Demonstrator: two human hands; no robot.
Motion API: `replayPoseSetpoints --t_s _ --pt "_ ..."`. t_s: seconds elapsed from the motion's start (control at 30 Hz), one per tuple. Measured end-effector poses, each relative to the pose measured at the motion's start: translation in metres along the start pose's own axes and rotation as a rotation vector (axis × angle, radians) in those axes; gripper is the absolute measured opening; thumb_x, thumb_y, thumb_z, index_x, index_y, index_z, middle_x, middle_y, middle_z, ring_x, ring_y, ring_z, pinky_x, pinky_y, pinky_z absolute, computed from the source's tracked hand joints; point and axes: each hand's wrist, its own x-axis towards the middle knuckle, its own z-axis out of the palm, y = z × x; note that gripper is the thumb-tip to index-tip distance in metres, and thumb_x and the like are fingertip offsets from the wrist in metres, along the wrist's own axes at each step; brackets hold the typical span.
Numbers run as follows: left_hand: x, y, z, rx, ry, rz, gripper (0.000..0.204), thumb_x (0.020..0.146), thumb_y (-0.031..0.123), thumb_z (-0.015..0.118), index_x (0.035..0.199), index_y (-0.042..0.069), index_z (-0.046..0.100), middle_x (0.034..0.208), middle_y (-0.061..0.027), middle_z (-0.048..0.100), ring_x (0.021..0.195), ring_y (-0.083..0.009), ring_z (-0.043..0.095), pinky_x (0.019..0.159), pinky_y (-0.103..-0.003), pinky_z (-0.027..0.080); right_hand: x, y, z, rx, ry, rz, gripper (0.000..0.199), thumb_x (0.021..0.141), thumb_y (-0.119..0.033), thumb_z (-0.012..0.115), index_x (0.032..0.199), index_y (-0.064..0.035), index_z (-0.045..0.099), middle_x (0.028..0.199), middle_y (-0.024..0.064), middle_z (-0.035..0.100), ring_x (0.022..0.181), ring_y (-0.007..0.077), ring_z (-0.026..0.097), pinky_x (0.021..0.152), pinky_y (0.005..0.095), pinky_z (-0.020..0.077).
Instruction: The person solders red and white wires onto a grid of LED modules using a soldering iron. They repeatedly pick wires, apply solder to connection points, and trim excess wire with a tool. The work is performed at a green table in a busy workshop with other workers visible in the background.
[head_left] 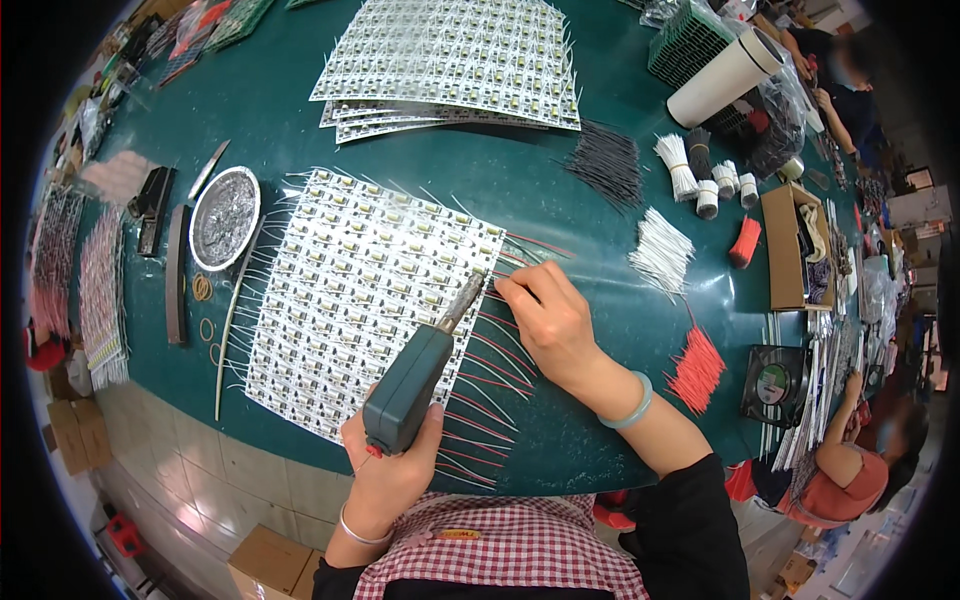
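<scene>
My left hand (392, 470) is wrapped around a dark green soldering gun (408, 390). Its metal tip points up and away, down onto the right edge of a white circuit board panel (340, 290). Many small components sit in rows on that panel. Close to the tip, my right hand (548, 315) pinches at the board's edge, seemingly on a thin wire whose end is mostly hidden by the fingers. Red and white wires (485, 405) stick out along the panel's right side, and white ones along its left.
Stacked panels (450, 65) lie at the far side. Bundles of black wires (605, 165), white wires (661, 252) and red wires (697, 370) lie to the right, near a fan (775, 385) and cardboard box (790, 250). A round dish (225, 218) stands left. Co-workers sit at right.
</scene>
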Motion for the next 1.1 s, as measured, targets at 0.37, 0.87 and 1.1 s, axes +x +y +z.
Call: replayPoseSetpoints --t_s 0.37,0.87,1.1 --pt "0.001 0.0 0.001 0.102 -0.037 -0.01 0.012 0.081 0.001 0.071 0.092 -0.003 0.066 0.074 -0.0045 0.062 0.063 -0.0063 0.053 0.057 -0.024 0.043 0.001 -0.001 0.0 -0.027 0.001 -0.007 0.024 0.07 0.0 0.064 0.094 0.0018 0.064 0.088 0.0092 0.058 0.081 0.024 0.059 0.064 0.0323 0.0512" --pt "0.002 -0.002 0.001 0.112 -0.034 0.132 0.008 0.081 0.001 0.07 0.087 -0.003 0.066 0.07 -0.0032 0.06 0.059 -0.0068 0.051 0.054 -0.025 0.042 0.0 -0.001 0.001 -0.026 0.003 0.001 0.022 0.071 0.0 0.063 0.093 0.001 0.064 0.088 0.0087 0.058 0.08 0.0238 0.058 0.064 0.0323 0.0509" --pt "0.002 -0.001 0.005 0.128 -0.027 0.058 0.01 0.082 0.001 0.069 0.089 -0.003 0.065 0.073 -0.0037 0.061 0.06 -0.0065 0.051 0.055 -0.025 0.042 0.001 -0.001 0.0 -0.026 0.0 -0.001 0.022 0.07 0.001 0.064 0.093 0.0008 0.064 0.089 0.0084 0.057 0.081 0.0236 0.058 0.064 0.0322 0.0507"
